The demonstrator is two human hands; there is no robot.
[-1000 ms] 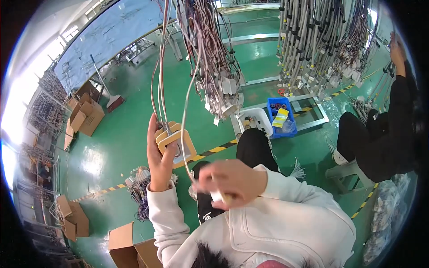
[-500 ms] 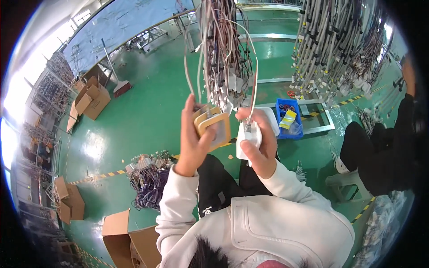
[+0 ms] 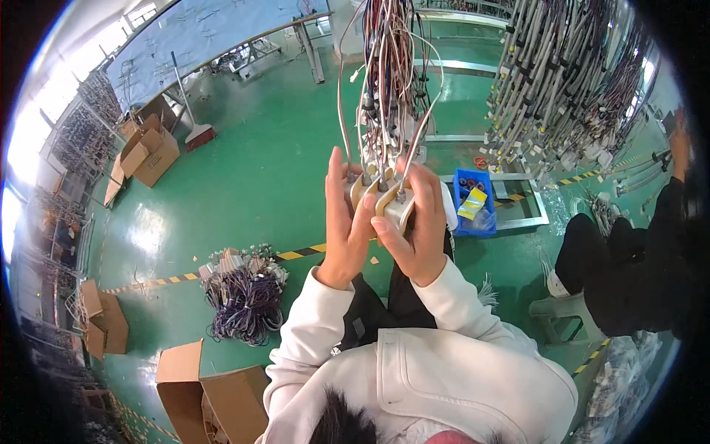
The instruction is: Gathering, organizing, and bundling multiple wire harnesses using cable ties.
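Note:
My left hand [image 3: 346,233] and my right hand [image 3: 420,231] are close together in front of a hanging bundle of thin cables [image 3: 384,66]. Between them they grip a stack of small, flat white-and-tan pieces [image 3: 398,213]; their exact kind is unclear. Brown and white wires rise from the tops of these pieces toward the bundle. My left fingers point up along the left side of the stack, with the thumb across its near face. On the right, my other thumb presses the near side while the fingers curl around behind, partly hidden.
A blue bin [image 3: 474,226] holds small parts and a yellow packet on a metal frame. Thick grey cables [image 3: 551,89] hang at upper right, near a seated person [image 3: 629,266]. Coiled dark cables [image 3: 244,303] and an open carton [image 3: 180,362] lie at lower left.
My hands have come together. The tan-edged pieces from my left hand and the white piece from my right now sit side by side in one stack. The view has shifted slightly.

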